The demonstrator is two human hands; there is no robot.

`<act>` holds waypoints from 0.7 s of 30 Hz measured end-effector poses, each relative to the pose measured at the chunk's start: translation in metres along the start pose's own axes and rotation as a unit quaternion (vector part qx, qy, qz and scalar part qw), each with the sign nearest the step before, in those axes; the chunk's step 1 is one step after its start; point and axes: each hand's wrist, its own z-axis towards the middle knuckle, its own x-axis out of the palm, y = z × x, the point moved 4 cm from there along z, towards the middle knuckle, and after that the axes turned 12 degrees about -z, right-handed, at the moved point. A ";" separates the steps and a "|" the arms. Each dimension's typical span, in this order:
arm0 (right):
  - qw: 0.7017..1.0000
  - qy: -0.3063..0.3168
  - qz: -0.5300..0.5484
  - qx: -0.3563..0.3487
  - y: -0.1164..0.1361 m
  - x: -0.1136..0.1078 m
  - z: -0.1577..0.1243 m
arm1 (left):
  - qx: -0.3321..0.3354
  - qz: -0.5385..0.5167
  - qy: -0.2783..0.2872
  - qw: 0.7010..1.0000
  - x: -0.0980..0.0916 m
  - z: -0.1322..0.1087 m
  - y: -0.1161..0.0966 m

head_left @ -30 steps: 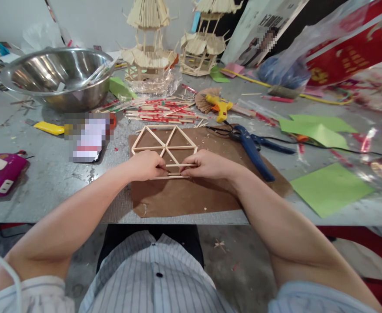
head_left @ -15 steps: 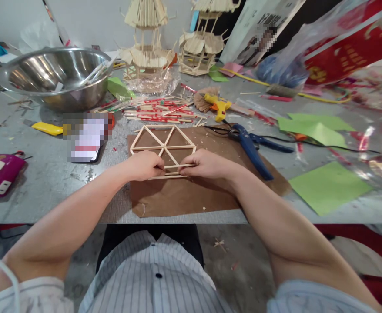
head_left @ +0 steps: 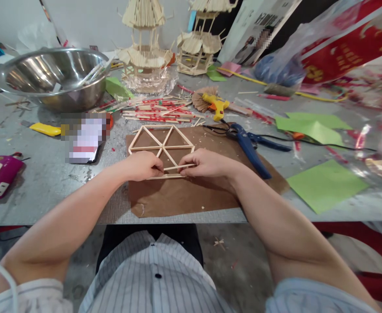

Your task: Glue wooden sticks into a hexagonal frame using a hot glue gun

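A hexagonal frame of thin wooden sticks (head_left: 145,148), with spokes meeting at its centre, lies on a sheet of brown paper (head_left: 174,200). Between my two hands a single wooden stick (head_left: 172,168) runs crosswise above the frame's near side, slightly higher at its right end. My right hand (head_left: 206,163) pinches this stick near that end, thumb and fingers closed. The fingers of my left hand (head_left: 142,166) are closed at the stick's left end, over the frame's near left corner. Both hands cover parts of the frame.
Blue cutting pliers (head_left: 248,148) lie right of the frame, beside a yellow glue gun (head_left: 216,106). Behind are loose sticks (head_left: 165,111), a steel bowl (head_left: 73,98) and two stick pagodas (head_left: 143,56). A phone (head_left: 86,141) and yellow utility knife (head_left: 45,128) lie left.
The whole view has shifted very slightly. Both hands keep their hold, and the stick stays in almost the same place over the frame.
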 end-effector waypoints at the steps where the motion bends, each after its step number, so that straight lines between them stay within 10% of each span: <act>1: 1.000 0.004 -0.001 -0.001 0.000 0.000 0.000 | 0.000 0.002 0.001 1.000 0.000 0.000 0.000; 21: 0.998 -0.033 0.045 0.018 -0.010 -0.006 -0.003 | 0.002 -0.020 -0.027 0.999 -0.001 -0.001 0.005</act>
